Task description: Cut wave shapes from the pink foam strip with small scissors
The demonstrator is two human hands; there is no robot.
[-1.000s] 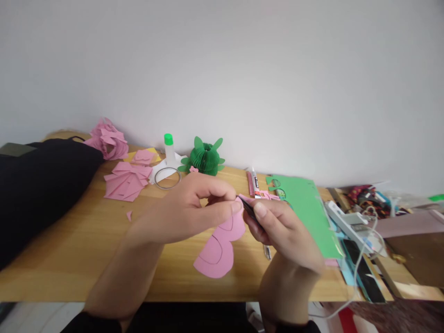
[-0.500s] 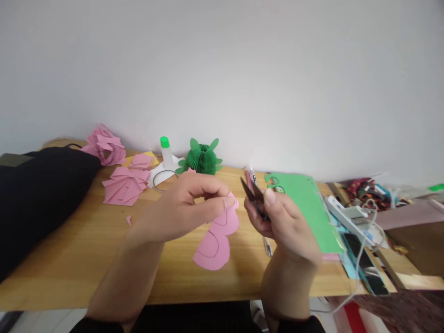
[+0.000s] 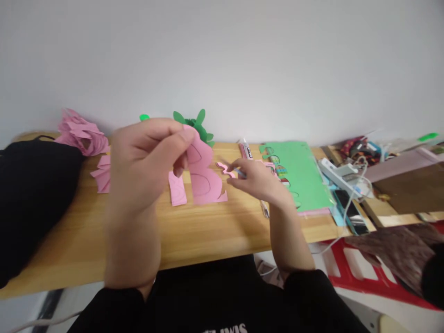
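Observation:
My left hand pinches the top of a pink paper cutout between thumb and fingertips. The cutout has a scalloped right edge, curved pencil lines and a thin strip curling at its lower right corner. My right hand is low over the table, right of the cutout, fingers bent round scissors that are mostly hidden and blurred. By its fingertips lies a wavy pink paper scrap. A folded pink paper with drawn lines rests on the table behind the left hand's fingers.
A green paper figure stands by the wall, with crumpled pink paper farther left. Black cloth covers the left end. To the right are a glue tube, green sheets, a power strip and a phone.
My left hand has lifted the pink cutout toward me and to the left. My right hand has moved away from it, down toward the tabletop. The view has shifted.

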